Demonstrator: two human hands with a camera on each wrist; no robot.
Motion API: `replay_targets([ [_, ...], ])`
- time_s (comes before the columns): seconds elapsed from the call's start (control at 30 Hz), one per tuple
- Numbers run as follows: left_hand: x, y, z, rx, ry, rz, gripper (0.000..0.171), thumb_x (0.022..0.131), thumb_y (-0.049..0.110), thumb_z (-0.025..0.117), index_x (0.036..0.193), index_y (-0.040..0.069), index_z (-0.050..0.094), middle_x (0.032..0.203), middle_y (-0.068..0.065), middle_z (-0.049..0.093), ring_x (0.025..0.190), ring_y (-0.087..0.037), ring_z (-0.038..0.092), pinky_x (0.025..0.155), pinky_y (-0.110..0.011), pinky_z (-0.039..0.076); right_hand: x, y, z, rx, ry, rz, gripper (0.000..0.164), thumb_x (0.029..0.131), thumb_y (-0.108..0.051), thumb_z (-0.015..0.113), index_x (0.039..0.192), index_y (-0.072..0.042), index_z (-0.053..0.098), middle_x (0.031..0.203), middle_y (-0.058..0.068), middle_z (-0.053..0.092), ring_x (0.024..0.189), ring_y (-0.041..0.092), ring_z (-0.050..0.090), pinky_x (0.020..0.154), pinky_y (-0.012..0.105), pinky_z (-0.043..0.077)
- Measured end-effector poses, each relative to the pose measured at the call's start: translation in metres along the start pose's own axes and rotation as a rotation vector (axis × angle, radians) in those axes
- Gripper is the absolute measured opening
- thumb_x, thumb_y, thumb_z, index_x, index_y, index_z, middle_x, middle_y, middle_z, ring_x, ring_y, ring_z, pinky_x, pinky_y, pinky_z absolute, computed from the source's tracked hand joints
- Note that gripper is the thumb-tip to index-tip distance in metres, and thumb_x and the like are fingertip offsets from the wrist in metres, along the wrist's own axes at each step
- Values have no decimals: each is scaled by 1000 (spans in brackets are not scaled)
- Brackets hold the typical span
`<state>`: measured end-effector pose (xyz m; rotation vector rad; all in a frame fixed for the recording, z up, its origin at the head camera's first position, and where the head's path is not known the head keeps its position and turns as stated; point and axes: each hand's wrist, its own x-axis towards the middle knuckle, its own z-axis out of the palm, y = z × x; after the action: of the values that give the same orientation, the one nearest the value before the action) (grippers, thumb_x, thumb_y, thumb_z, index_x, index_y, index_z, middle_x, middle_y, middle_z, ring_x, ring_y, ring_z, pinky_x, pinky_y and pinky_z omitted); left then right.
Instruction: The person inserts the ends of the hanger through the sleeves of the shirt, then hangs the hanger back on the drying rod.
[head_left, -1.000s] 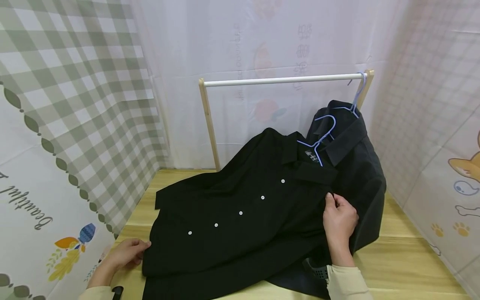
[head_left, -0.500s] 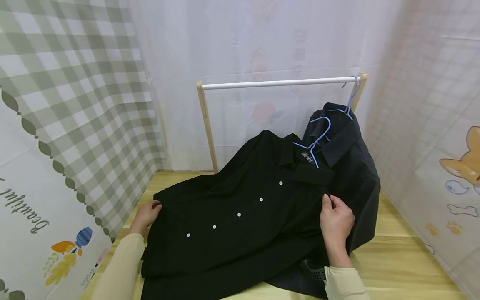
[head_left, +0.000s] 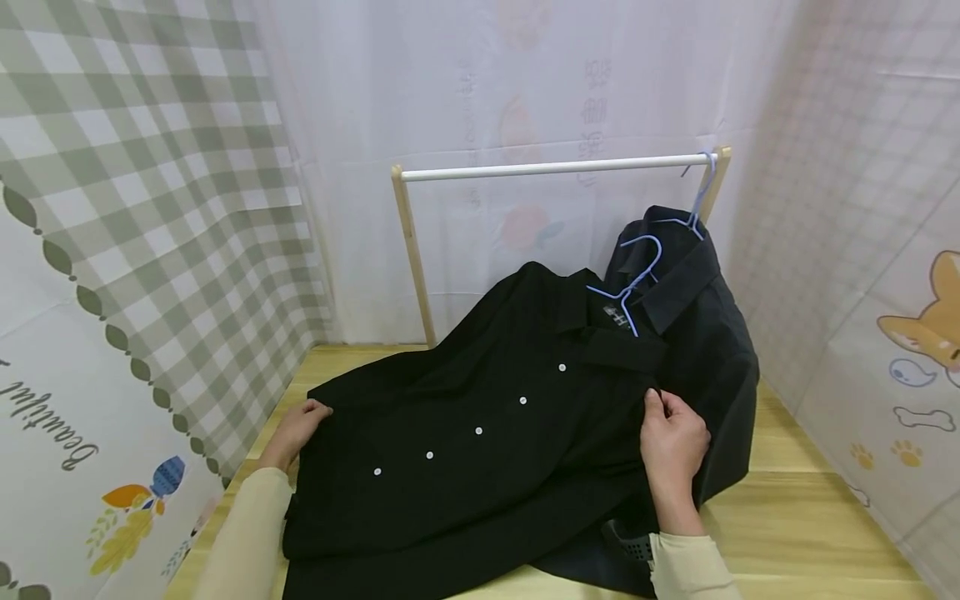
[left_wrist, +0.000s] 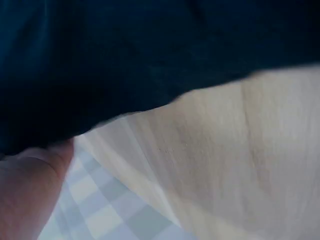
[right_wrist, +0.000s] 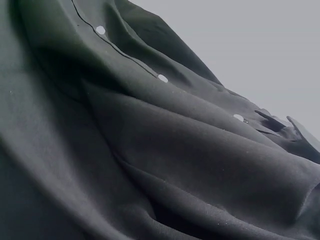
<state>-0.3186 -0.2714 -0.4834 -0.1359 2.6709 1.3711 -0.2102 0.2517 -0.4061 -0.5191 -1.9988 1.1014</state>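
Note:
A black button-up shirt (head_left: 450, 492) with white buttons lies spread across the table, its collar toward the right. A blue hanger (head_left: 628, 292) sits in its neck opening, hook sticking out. My left hand (head_left: 298, 429) pinches the shirt's left edge, near the sleeve's end. In the left wrist view the thumb (left_wrist: 35, 185) meets the dark cloth (left_wrist: 125, 60), part of the fingers hidden. With thumb and fingers my right hand (head_left: 675, 442) pinches the shirt front below the collar. The right wrist view shows folded cloth (right_wrist: 190, 145) and buttons but no fingers.
Behind stands a rack with a white rail (head_left: 555, 167) and wooden posts. A second dark shirt (head_left: 712, 333) hangs by a blue hanger (head_left: 701, 196) at its right end, touching the first. Below the shirt, a dark item (head_left: 592, 567) lies on the wooden table (head_left: 825, 500).
My left hand has moved up along the shirt's left edge from the lower corner to the sleeve end, then slightly onto the cloth. My right hand keeps its hold.

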Motion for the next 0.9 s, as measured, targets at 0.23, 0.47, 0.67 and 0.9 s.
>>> replay_targets([
  [0.23,-3,-5,-18,-230,233,-63,42,103,32,55,125,-4,51,130,-22,47,116,-41,46,97,-51,39,1,0,-3,1,5,8,27,98,-18,61,96,6,74,96,26,70,93,43,63,81,53,44],
  [0.47,-8,-8,-19,-145,410,-95,31,99,1,50,127,-11,52,128,-33,50,117,-46,48,96,-53,42,0,0,-2,0,8,9,26,98,-17,62,96,6,74,95,26,70,92,43,63,81,53,44],
  [0.67,-11,-3,-17,47,343,-39,37,100,6,50,133,-10,49,132,-34,46,120,-49,45,96,-57,40,0,0,-1,2,10,-3,25,98,-17,62,95,5,74,95,26,70,92,43,63,80,52,43],
  [0.9,-8,13,-1,176,168,108,47,102,20,56,137,-10,46,140,-36,41,127,-52,40,103,-60,35,-1,-2,0,1,15,-15,24,97,-16,63,94,5,74,95,25,70,92,44,63,79,54,43],
])
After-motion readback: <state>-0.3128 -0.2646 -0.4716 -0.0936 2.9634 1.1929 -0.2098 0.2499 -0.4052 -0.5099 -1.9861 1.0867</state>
